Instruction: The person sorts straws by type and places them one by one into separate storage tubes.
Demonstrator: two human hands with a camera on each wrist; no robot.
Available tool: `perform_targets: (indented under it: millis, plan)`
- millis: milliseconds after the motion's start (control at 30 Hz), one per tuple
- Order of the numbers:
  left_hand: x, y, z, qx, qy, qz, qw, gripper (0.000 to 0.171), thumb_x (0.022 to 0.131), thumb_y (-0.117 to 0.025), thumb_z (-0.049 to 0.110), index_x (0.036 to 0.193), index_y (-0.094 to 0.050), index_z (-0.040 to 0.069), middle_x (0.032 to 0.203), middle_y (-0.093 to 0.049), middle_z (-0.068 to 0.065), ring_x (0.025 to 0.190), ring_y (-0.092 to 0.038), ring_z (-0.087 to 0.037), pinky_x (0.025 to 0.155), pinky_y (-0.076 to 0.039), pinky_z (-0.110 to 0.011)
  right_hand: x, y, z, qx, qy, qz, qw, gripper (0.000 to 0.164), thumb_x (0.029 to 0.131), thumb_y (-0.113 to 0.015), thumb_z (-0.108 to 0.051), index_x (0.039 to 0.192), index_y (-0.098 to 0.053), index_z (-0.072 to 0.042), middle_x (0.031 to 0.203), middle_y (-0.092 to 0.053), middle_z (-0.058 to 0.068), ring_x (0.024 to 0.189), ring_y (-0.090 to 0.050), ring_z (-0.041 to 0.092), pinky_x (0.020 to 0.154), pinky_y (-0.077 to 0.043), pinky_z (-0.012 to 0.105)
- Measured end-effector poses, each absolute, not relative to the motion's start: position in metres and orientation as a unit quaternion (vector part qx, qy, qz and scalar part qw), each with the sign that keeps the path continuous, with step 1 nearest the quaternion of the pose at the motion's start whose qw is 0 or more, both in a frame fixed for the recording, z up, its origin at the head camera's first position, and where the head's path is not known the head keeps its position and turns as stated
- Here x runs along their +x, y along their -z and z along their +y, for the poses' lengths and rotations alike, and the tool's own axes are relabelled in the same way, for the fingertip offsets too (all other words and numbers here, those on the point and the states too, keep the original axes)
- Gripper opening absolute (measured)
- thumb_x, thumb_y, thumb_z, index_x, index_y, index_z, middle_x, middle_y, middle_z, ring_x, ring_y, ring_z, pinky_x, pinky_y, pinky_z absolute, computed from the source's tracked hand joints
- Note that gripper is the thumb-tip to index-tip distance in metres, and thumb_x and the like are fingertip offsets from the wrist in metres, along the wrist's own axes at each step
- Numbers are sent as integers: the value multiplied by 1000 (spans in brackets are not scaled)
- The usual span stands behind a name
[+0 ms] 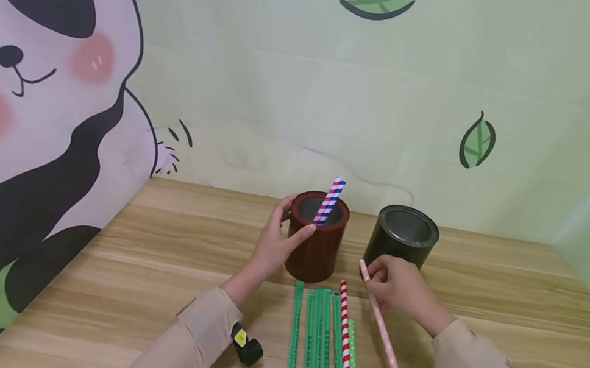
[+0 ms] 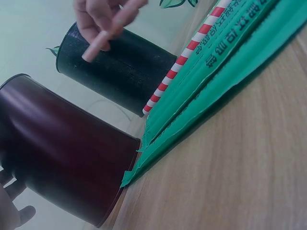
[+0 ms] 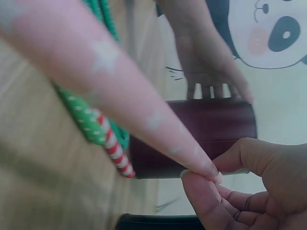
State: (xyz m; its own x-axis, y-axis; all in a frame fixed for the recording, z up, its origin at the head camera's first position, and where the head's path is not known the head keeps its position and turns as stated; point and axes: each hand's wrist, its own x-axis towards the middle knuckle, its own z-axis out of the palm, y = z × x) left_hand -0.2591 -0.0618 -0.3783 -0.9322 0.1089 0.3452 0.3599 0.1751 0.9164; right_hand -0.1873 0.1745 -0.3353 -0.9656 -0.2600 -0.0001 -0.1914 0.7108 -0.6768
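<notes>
My left hand (image 1: 272,244) holds the dark red cup (image 1: 313,257) from its left side, thumb near the rim. A paper straw (image 1: 330,200) with pink, blue and white stripes leans out of that cup. My right hand (image 1: 402,288) pinches a pink paper straw (image 1: 388,341) near its upper end, thumb against finger. White stars show on the pink straw (image 3: 129,91) in the right wrist view. The straw slants above the table, in front of the black cup (image 1: 395,245). In the left wrist view only fingertips of the left hand appear beside the red cup (image 2: 62,148).
Several green wrapped sticks with dark print (image 1: 316,346) lie on the wooden table (image 1: 149,289) before the red cup. Alongside them lie a red-and-white striped straw (image 1: 345,350) and a green dotted straw (image 1: 353,363). Behind the table hangs a panda-printed backdrop (image 1: 265,70).
</notes>
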Motion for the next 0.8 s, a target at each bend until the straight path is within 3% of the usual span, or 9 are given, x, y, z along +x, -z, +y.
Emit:
perform_targets:
  millis: [533,800]
  plan:
    - [-260,380,-63,-157,622,-761,101,75,84,-69,39,147,-33,19,142,-49,-8,131,-43,-29,111,-30,-54,-193,282,183,-171,418,892,-11,23,90,-58,-2,107,-54,12,82,-64,17,59,-62,12,54,-56,26]
    - [-260,379,-62,-160,620,-761,101,76,85,-68,39,148,-32,18,143,-48,-8,132,-43,-29,111,-29,-54,-201,257,182,-170,455,870,-85,24,93,-56,-3,113,-50,10,91,-62,21,65,-62,4,61,-58,24]
